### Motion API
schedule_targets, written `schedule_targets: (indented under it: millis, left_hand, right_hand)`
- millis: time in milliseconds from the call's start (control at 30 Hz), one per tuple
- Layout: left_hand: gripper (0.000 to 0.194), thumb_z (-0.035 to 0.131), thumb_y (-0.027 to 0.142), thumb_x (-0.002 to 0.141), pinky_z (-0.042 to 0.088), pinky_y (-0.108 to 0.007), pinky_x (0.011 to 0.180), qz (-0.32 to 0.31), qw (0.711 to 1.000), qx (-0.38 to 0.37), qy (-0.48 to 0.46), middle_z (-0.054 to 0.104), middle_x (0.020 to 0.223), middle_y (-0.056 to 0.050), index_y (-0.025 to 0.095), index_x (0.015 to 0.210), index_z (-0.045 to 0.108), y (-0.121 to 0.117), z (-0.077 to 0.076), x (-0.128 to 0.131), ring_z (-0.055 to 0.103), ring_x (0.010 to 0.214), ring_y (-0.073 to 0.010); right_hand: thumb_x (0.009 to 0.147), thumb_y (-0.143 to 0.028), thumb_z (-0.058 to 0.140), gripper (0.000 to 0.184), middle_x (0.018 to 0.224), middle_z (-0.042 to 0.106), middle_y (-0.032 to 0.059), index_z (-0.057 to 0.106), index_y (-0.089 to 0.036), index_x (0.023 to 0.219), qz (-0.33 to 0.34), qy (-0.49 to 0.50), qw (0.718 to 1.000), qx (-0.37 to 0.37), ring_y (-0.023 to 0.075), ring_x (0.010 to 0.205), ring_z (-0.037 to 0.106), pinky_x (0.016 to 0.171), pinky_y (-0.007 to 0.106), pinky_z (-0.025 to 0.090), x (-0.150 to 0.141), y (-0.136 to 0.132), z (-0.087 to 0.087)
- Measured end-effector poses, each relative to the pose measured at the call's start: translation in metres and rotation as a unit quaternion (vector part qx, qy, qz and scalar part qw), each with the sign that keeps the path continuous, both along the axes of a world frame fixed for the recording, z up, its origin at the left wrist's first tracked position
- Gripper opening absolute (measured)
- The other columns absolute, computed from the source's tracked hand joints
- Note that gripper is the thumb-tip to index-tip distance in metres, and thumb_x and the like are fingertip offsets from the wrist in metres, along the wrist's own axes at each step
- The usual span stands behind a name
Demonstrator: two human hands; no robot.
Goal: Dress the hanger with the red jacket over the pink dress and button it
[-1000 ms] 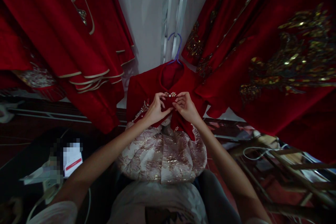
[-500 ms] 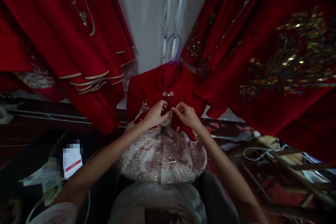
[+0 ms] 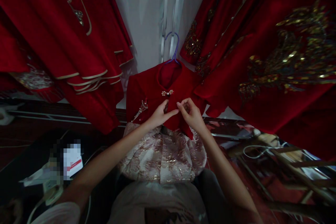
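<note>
A small red jacket (image 3: 147, 83) hangs in front of me on a purple hanger (image 3: 176, 46). Its pearl-and-bead clasp (image 3: 168, 93) lies fastened below the collar, and a beaded tassel ornament (image 3: 141, 109) sits on the jacket's left side. Below the clasp, my left hand (image 3: 159, 115) grips the front of the jacket, thumb stretched over the cloth and fingers curled partly out of sight. My right hand (image 3: 193, 112) pinches the opposite front edge between thumb and forefinger. Beneath the jacket, a pale brocade skirt (image 3: 162, 161) with metallic threads spreads over my lap.
Red garments with cream piping (image 3: 86, 56) hang at left, and red sequined garments (image 3: 288, 59) at right. A lit phone screen (image 3: 75, 157) with cables rests on a dark surface at lower left. Wooden stools or racks (image 3: 283, 178) stand at lower right.
Both hands have left the clasp and moved down the jacket front. They now hold the red front edges lower down, closing over the gap where pale cloth showed.
</note>
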State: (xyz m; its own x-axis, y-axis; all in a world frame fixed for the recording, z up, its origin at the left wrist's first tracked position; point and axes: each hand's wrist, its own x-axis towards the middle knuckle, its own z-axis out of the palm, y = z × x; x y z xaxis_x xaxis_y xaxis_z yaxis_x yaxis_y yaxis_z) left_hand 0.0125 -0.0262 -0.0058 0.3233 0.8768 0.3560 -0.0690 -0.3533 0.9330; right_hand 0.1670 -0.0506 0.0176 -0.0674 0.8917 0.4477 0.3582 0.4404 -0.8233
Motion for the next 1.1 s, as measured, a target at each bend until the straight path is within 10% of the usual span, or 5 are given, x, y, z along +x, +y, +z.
schedule_targets:
  millis: [333,700,800,933,1100]
  left_hand:
    - [0.037,0.057,0.051,0.081,0.032,-0.017,0.042,0.210,0.976,-0.054,-0.027,0.047,0.052,0.006,0.017,0.067,0.054,-0.005,-0.019,-0.037,0.042,0.044,-0.0059]
    - [0.038,0.058,0.048,0.081,0.035,-0.019,0.043,0.139,0.988,-0.044,0.043,0.047,0.049,0.006,0.017,0.060,0.050,-0.012,-0.018,-0.054,0.046,0.043,-0.0079]
    - [0.037,0.054,0.045,0.084,0.040,-0.022,0.051,0.133,0.985,0.008,0.110,0.053,0.054,0.003,0.017,0.062,0.056,-0.010,-0.015,-0.059,0.051,0.050,-0.0105]
    - [0.018,0.058,0.035,0.083,0.044,-0.034,0.086,0.282,0.915,0.191,0.214,0.061,0.090,-0.005,0.020,0.085,0.066,-0.004,-0.012,-0.065,0.058,0.090,-0.0199]
    - [0.052,0.067,0.026,0.075,0.036,-0.047,0.102,0.361,0.851,0.240,0.295,0.044,0.124,-0.014,0.020,0.124,0.050,0.012,-0.032,-0.073,0.044,0.118,-0.0293]
  right_hand:
    - [0.087,-0.041,0.054,0.022,0.069,0.055,-0.0021,0.051,-0.020,0.087,0.036,-0.053,0.998,0.000,0.0087,0.057,0.049,0.053,0.021,0.038,-0.016,-0.016,0.008]
    - [0.079,-0.028,0.061,0.025,0.074,0.054,-0.0035,0.048,-0.021,0.099,0.066,-0.078,0.995,-0.007,0.0089,0.058,0.052,0.054,0.020,0.044,-0.065,-0.013,-0.023]
    - [0.078,-0.023,0.059,0.013,0.072,0.055,-0.0031,0.053,-0.020,0.089,0.056,-0.071,0.996,0.004,0.0085,0.058,0.053,0.054,0.019,0.044,-0.065,-0.011,-0.022]
    - [0.078,-0.022,0.059,0.009,0.070,0.058,-0.0019,0.060,-0.018,0.086,0.037,-0.069,0.997,0.003,0.0087,0.060,0.054,0.056,0.019,0.045,-0.063,-0.008,-0.023]
    - [0.078,-0.028,0.066,0.018,0.073,0.063,0.0003,0.067,-0.018,0.092,0.035,-0.073,0.996,-0.039,0.0103,0.062,0.058,0.058,0.020,0.046,-0.060,-0.005,-0.025]
